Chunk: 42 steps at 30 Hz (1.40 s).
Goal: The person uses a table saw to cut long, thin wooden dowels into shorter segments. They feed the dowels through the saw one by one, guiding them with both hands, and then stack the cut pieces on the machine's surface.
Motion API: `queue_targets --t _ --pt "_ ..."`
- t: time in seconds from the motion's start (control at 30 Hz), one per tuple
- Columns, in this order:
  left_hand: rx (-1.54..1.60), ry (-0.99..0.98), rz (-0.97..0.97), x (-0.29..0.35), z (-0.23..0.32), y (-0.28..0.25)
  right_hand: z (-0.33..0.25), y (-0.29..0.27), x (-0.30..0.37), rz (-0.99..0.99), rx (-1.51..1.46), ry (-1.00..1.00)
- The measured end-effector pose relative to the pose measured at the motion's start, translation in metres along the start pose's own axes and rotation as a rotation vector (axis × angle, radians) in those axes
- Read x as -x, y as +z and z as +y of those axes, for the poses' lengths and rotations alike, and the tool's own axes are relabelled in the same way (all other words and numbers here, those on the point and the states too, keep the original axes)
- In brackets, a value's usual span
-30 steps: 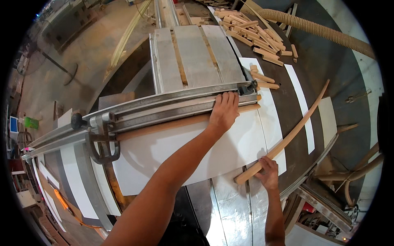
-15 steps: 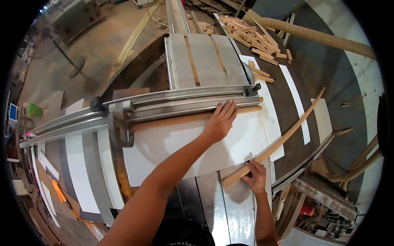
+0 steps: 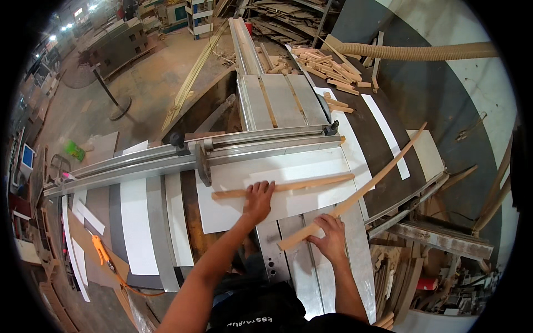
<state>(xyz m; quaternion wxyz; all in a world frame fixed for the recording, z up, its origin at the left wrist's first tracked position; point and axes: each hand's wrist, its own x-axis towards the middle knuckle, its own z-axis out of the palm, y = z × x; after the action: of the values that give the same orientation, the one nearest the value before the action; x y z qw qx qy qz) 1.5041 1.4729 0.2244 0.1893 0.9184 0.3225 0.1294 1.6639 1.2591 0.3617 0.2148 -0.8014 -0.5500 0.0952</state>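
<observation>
My left hand (image 3: pixel 259 201) has its fingers curled over a wooden strip (image 3: pixel 311 183), near the strip's left end. The strip lies at a slight slant on a white board (image 3: pixel 222 216), apart from the metal fence (image 3: pixel 261 145). My right hand (image 3: pixel 330 237) grips a long, curved wooden piece (image 3: pixel 383 176) near its close end. That piece reaches away to the far right, over the white board's edge and the dark table. A metal stop (image 3: pixel 202 162) on the fence stands beyond my left hand.
Part of a round saw blade (image 3: pixel 323 106) shows beyond the fence's right end. Cut wood pieces (image 3: pixel 333 69) lie heaped at the back, beneath a ribbed hose (image 3: pixel 416 52). An orange air gun (image 3: pixel 101 250) lies at left. Scrap wood (image 3: pixel 397 277) stands at lower right.
My left hand has drawn the wooden strip back from the fence toward me. My right hand has shifted slightly left with the curved piece. The view has also shifted.
</observation>
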Motion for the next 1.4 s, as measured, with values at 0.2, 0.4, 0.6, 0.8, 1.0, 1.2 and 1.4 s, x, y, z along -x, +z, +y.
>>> queue_targets --t 0.2,0.4,0.6,0.8,1.0,1.2,1.4 --pt "0.109 -0.008 0.026 0.084 0.032 -0.014 -0.041 0.043 -0.056 0.117 -0.067 -0.075" --pt "0.328 -0.021 0.089 0.101 0.026 -0.068 -0.066 0.133 -0.115 -0.020 -0.037 -0.001" --pt "0.126 -0.134 0.195 0.021 -0.014 -0.094 -0.063 0.164 -0.147 0.021 -0.271 -0.005" --pt "-0.159 -0.067 0.068 -0.084 -0.041 -0.056 0.090 0.126 -0.151 0.158 -0.191 -0.004" --pt "-0.172 -0.095 0.046 -0.096 -0.060 -0.037 0.319 0.030 -0.192 0.092 0.218 0.140" --pt "-0.144 -0.067 0.091 -0.111 -0.055 -0.044 0.420 -0.005 -0.238 0.012 0.202 0.225" --pt "-0.159 -0.050 0.091 -0.106 -0.058 -0.051 0.405 0.007 -0.264 0.008 0.152 0.180"
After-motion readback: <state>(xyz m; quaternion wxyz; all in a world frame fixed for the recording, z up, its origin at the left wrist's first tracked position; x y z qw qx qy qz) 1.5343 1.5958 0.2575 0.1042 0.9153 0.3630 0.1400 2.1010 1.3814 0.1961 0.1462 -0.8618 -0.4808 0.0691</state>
